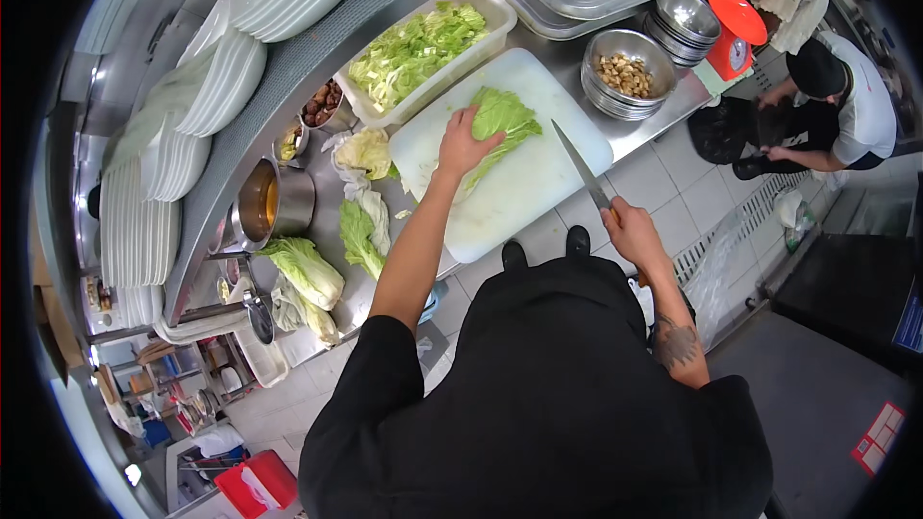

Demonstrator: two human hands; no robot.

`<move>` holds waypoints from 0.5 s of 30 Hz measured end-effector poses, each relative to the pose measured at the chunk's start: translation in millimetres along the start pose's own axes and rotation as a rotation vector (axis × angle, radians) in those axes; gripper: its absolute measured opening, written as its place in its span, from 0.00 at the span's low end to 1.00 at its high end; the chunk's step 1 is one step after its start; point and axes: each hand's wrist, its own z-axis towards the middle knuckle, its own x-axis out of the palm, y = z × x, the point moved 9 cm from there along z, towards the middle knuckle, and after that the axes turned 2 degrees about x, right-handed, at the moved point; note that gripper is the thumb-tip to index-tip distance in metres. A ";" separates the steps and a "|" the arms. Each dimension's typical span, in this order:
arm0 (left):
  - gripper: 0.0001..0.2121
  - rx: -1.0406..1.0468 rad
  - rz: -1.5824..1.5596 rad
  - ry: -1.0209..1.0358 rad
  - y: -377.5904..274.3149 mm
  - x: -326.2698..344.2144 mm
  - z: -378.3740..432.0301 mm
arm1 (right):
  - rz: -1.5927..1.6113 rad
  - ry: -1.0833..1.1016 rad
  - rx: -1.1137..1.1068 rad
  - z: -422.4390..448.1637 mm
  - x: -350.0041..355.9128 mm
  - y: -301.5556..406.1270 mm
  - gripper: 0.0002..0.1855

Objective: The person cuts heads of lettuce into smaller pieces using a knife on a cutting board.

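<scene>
Green napa cabbage leaves lie on a white plastic cutting board. My left hand rests on their left side, fingers spread over the leaves and the board. In my right hand is a long kitchen knife, held by its yellowish handle beyond the board's right edge, its blade pointing up and left, apart from the leaves. Behind the board, a white plastic tub holds chopped cabbage. Left of my forearm lie a cabbage half and a loose leafy piece.
Stacked steel bowls, the top one with brown cubes, stand right of the board near a red scale. A steel pot is at left. A shelf with stacked white dishes overhangs the counter. A person crouches at right.
</scene>
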 end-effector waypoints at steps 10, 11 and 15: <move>0.23 0.253 -0.160 0.188 -45.1 13.2 5.9 | -0.259 0.069 -0.089 53.3 23.2 28.3 0.12; 0.21 0.305 -0.145 0.179 -48.1 12.4 7.7 | -0.298 0.084 -0.089 58.8 23.3 36.4 0.12; 0.17 0.315 -0.159 0.220 -45.7 25.5 8.9 | -0.378 0.215 -0.109 72.3 23.5 65.2 0.10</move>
